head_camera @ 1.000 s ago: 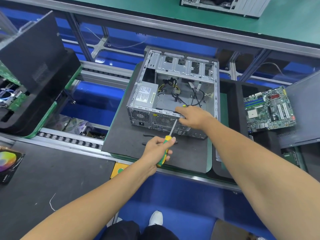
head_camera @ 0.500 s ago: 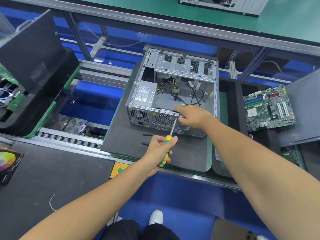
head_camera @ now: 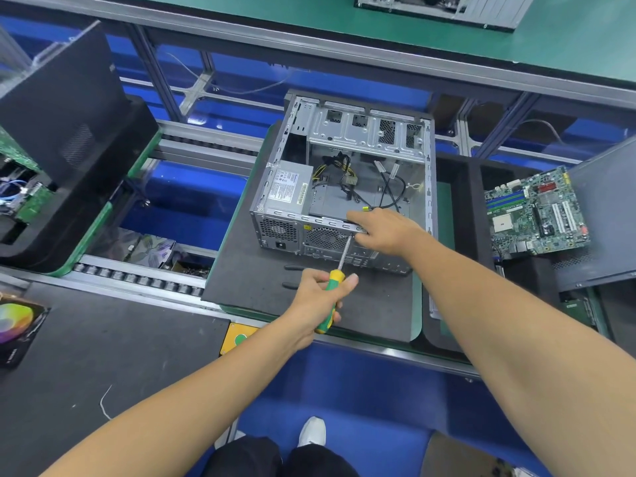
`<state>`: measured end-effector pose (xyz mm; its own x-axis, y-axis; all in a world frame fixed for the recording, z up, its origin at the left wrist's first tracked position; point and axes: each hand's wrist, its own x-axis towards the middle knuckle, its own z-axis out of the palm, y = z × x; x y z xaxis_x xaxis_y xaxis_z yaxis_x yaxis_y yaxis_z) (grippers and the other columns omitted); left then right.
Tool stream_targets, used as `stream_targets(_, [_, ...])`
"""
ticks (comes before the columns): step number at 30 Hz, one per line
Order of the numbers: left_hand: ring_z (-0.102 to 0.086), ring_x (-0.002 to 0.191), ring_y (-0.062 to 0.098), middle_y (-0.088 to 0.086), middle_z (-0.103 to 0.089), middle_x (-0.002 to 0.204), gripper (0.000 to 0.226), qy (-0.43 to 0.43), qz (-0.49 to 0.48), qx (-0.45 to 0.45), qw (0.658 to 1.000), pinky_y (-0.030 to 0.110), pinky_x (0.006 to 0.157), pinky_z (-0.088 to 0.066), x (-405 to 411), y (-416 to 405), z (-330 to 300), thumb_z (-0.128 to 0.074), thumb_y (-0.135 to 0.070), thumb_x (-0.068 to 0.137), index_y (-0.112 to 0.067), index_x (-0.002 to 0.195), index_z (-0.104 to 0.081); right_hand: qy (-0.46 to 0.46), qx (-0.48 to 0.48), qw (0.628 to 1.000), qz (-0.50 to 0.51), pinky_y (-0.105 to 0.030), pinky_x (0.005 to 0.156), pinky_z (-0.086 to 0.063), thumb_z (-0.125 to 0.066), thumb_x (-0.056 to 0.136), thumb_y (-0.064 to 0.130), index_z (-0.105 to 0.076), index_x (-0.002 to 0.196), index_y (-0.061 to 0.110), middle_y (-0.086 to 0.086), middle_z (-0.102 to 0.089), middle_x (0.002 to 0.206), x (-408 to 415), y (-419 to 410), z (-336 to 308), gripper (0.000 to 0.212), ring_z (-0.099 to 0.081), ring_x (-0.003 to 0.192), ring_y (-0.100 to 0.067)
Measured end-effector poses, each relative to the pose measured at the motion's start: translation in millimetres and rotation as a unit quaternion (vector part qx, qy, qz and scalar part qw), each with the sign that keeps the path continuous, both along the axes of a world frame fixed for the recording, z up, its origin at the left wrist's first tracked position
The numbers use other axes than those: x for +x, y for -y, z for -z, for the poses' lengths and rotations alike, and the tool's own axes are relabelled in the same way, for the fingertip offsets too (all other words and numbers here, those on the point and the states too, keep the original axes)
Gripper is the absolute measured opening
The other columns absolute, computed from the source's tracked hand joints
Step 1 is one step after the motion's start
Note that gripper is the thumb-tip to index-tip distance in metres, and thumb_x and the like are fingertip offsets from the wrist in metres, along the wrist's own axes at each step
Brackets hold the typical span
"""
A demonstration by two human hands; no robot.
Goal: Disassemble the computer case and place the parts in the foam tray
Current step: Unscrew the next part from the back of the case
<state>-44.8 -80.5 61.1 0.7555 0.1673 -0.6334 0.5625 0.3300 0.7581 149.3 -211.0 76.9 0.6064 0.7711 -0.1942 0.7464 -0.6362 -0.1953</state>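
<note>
The open computer case (head_camera: pixel 347 187) lies on its side on a dark foam mat (head_camera: pixel 261 280), its fan-grille rear panel facing the person. The left hand (head_camera: pixel 318 297) grips a green-and-yellow screwdriver (head_camera: pixel 332 294), shaft angled up to the case's rear top edge. The right hand (head_camera: pixel 382 228) holds that edge, fingers curled. Inside sit a labelled power supply (head_camera: pixel 287 189), its print unreadable, and loose cables (head_camera: pixel 347 177). To the right, a motherboard (head_camera: pixel 535 215) rests in the foam tray (head_camera: pixel 475 187).
</note>
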Motion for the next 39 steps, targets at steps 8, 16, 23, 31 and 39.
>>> stream_targets(8, [-0.074, 0.072, 0.015, -0.003, -0.070, 0.072, 0.047, 0.014, 0.025, -0.024, 0.999, 0.028, 0.059, -0.058, -2.0, -2.7, 2.3, -0.045, -0.050, 0.106, -0.010, 0.102, -0.070, -0.012, 0.008, 1.000, 0.000, -0.033, 0.049, -0.026, -0.042, 0.082, 0.034, -0.033, 0.086, 0.028, -0.003, -0.049, 0.062, 1.5, 0.8, 2.6, 0.012, -0.046, 0.055, -0.020])
stream_targets(16, [-0.052, 0.052, 0.009, 0.002, -0.062, 0.091, 0.043, 0.032, 0.020, -0.033, 0.999, 0.025, 0.044, -0.042, 4.2, 0.0, -1.6, -0.070, -0.048, 0.094, -0.020, 0.118, -0.049, -0.017, 0.002, 1.000, 0.006, -0.034, 0.050, -0.027, -0.043, 0.084, 0.031, -0.031, 0.085, 0.029, -0.005, -0.050, 0.064, 1.1, 0.4, 1.3, 0.013, -0.048, 0.060, -0.023])
stream_targets(23, [-0.078, 0.085, 0.021, 0.003, -0.078, 0.094, 0.026, 0.074, 0.036, -0.029, 0.996, 0.028, 0.058, -0.058, 4.1, -3.3, 4.9, -0.060, -0.036, 0.103, -0.011, 0.111, -0.061, -0.013, 0.005, 1.000, 0.003, -0.034, 0.050, -0.025, -0.041, 0.082, 0.032, -0.030, 0.085, 0.028, -0.004, -0.051, 0.066, 1.5, 0.5, 2.0, 0.012, -0.048, 0.060, -0.020])
stream_targets(31, [-0.066, 0.060, 0.016, 0.004, -0.072, 0.100, 0.021, 0.064, 0.040, -0.060, 0.995, 0.023, 0.041, -0.041, 27.5, -3.2, -6.4, -0.048, -0.031, 0.108, -0.019, 0.121, -0.060, -0.021, 0.012, 1.000, -0.001, -0.035, 0.050, -0.026, -0.039, 0.080, 0.036, -0.030, 0.085, 0.030, -0.003, -0.050, 0.066, 1.4, -0.3, 2.0, 0.012, -0.047, 0.060, -0.018])
stream_targets(39, [-0.039, 0.039, 0.011, -0.001, -0.057, 0.063, 0.019, 0.056, -0.013, -0.023, 0.998, 0.025, 0.038, -0.039, 70.2, 6.8, -8.0, -0.056, -0.033, 0.106, -0.014, 0.105, -0.060, -0.031, 0.013, 0.999, 0.008, -0.036, 0.051, -0.027, -0.038, 0.081, 0.039, -0.032, 0.087, 0.031, -0.003, -0.052, 0.069, -0.4, -0.5, -0.8, 0.012, -0.051, 0.067, -0.028])
